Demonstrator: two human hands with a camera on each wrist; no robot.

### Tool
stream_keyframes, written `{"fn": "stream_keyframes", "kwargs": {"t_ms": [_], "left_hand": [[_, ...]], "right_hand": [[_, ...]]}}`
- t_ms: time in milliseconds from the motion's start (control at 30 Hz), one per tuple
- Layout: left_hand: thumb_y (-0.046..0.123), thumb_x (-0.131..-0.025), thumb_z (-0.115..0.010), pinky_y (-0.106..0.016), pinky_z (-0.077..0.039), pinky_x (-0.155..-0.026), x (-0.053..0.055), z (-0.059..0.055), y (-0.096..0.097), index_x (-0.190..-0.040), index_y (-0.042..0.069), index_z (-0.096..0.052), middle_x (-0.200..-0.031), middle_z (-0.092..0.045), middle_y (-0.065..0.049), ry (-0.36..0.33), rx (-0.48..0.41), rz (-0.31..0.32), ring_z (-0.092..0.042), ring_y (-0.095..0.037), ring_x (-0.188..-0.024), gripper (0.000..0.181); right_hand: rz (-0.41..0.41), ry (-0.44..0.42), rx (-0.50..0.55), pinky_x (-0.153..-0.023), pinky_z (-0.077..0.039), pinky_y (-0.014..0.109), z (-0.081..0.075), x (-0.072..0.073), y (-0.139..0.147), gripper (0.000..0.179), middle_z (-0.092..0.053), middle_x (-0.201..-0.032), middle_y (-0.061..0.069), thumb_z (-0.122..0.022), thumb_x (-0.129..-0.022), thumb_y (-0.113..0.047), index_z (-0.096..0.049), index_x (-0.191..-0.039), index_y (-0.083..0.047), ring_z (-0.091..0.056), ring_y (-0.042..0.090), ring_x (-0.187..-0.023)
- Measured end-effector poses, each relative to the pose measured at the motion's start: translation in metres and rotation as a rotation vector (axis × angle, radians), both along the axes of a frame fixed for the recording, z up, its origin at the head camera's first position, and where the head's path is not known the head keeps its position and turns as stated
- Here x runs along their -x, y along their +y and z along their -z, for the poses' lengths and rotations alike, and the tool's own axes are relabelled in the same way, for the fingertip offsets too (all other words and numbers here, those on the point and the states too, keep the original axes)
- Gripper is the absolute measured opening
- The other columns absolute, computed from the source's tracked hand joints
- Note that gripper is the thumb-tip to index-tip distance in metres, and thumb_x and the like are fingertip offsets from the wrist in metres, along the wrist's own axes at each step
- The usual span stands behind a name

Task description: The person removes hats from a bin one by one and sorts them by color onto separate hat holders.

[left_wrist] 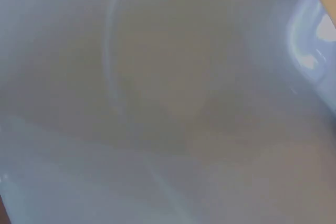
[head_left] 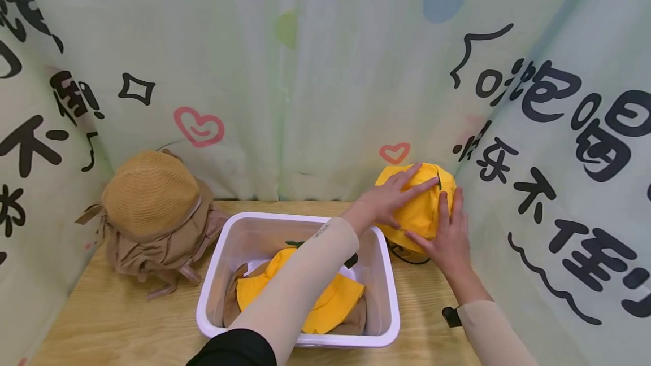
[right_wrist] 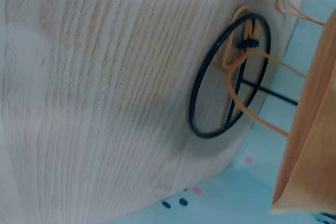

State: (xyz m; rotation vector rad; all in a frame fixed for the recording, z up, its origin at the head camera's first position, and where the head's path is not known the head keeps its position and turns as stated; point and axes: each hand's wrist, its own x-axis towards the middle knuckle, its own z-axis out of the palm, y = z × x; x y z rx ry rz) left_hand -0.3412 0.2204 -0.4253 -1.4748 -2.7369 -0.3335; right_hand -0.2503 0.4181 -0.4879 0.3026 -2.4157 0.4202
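Note:
A yellow bucket hat [head_left: 422,208] sits on a black wire stand [head_left: 417,262] at the back right of the table. My left hand [head_left: 389,199] spreads its fingers over the hat's left side and top. Against its right side rests my right hand [head_left: 450,236], fingers fairly straight, thumb along the front. The right wrist view shows the hat's brim [right_wrist: 307,161], thin hanging cords [right_wrist: 265,122] and the stand's round base [right_wrist: 193,93] on the wood. The left wrist view is blurred, and neither hand can be made out in the wrist views.
A white tub [head_left: 394,304] stands mid-table under my left forearm. In it lie another yellow hat [head_left: 330,306] and brown fabric [head_left: 356,321]. At the left, a tan woven hat [head_left: 152,191] tops brown hats [head_left: 137,253] with dangling ties. A printed curtain [head_left: 325,100] encloses the table.

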Motion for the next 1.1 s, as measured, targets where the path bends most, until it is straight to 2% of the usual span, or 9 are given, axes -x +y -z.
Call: {"fn": "stream_keyframes", "kwargs": {"t_ms": [67,200,333,433,500,633,833,967,1100], "left_hand": [[0.039,-0.076,-0.085,-0.032,-0.045,-0.106,-0.002,0.000,0.000,-0.155,0.043,0.020,-0.159,0.039,0.003,0.039,0.033,0.028,-0.005,-0.029,-0.155,0.131],[0.027,-0.077,-0.086,-0.032,-0.044,-0.108,-0.004,0.000,0.000,-0.155,0.045,0.019,-0.159,0.039,0.007,0.031,0.037,0.017,-0.006,-0.029,-0.155,0.132],[0.019,-0.076,-0.087,-0.033,-0.036,-0.114,-0.001,0.002,-0.003,-0.157,0.047,0.009,-0.161,0.032,0.010,0.010,-0.017,0.016,-0.009,-0.023,-0.155,0.129],[0.019,-0.076,-0.087,-0.035,-0.018,-0.123,0.001,0.002,-0.005,-0.158,0.046,0.007,-0.162,0.030,0.008,-0.011,-0.038,0.046,-0.005,-0.019,-0.155,0.128],[0.019,-0.076,-0.087,-0.036,-0.012,-0.124,0.000,-0.002,-0.007,-0.158,0.046,0.007,-0.163,0.028,0.007,-0.038,-0.042,0.059,-0.006,-0.018,-0.155,0.127],[0.020,-0.081,-0.084,-0.038,-0.016,-0.123,-0.003,-0.017,-0.019,-0.159,0.042,0.005,-0.167,0.017,0.001,-0.061,-0.050,0.069,-0.009,-0.020,-0.155,0.120],[0.025,-0.088,-0.077,-0.042,-0.025,-0.120,-0.015,-0.046,-0.058,-0.161,0.034,-0.003,-0.169,0.003,-0.005,-0.042,-0.133,0.079,-0.014,-0.026,-0.154,0.105],[0.029,-0.093,-0.072,-0.039,-0.033,-0.117,-0.028,-0.063,-0.085,-0.162,0.029,-0.006,-0.168,-0.007,-0.006,-0.020,-0.166,0.089,-0.027,-0.029,-0.149,0.096],[0.030,-0.095,-0.069,-0.035,-0.032,-0.117,-0.044,-0.077,-0.116,-0.162,0.022,-0.013,-0.164,-0.021,-0.007,0.010,-0.207,0.091,-0.031,-0.027,-0.146,0.088]], "right_hand": [[-0.001,-0.032,0.001,-0.102,-0.034,0.073,-0.002,-0.003,0.002,0.120,-0.001,-0.167,0.018,-0.071,-0.074,-0.070,-0.005,-0.162,-0.022,-0.026,0.056,-0.141],[0.005,-0.101,0.013,-0.097,-0.042,0.069,-0.004,-0.002,0.003,0.133,-0.004,-0.168,0.013,-0.094,-0.062,-0.040,-0.008,-0.162,-0.021,-0.033,0.055,-0.138],[0.001,-0.114,0.003,-0.094,-0.044,0.069,-0.003,-0.003,0.003,0.135,-0.007,-0.166,0.017,-0.098,-0.059,-0.024,-0.010,-0.161,-0.019,-0.036,0.058,-0.133],[-0.008,-0.137,0.001,-0.093,-0.044,0.069,-0.003,-0.004,0.004,0.134,-0.005,-0.166,0.017,-0.097,-0.061,-0.024,-0.009,-0.161,-0.019,-0.035,0.058,-0.133],[-0.016,-0.171,0.006,-0.094,-0.043,0.070,-0.006,-0.005,0.005,0.133,-0.003,-0.167,0.016,-0.096,-0.062,-0.025,-0.008,-0.162,-0.020,-0.033,0.058,-0.135],[-0.010,-0.216,0.021,-0.101,-0.035,0.073,-0.016,-0.009,0.004,0.134,-0.001,-0.167,0.015,-0.096,-0.063,-0.028,-0.006,-0.162,-0.023,-0.027,0.057,-0.139],[-0.029,-0.151,0.050,-0.112,-0.013,0.074,-0.036,-0.018,-0.011,0.123,-0.005,-0.166,0.020,-0.089,-0.069,-0.048,-0.013,-0.162,-0.023,-0.010,0.056,-0.147],[-0.066,-0.109,0.083,-0.113,-0.012,0.073,-0.047,-0.027,-0.025,0.109,-0.006,-0.166,0.021,-0.073,-0.077,-0.067,-0.020,-0.160,-0.021,-0.008,0.054,-0.148],[-0.132,-0.070,0.104,-0.109,-0.020,0.074,-0.058,-0.033,-0.042,0.097,-0.009,-0.165,0.021,-0.074,-0.083,-0.056,-0.026,-0.159,-0.018,-0.015,0.054,-0.146]]}}
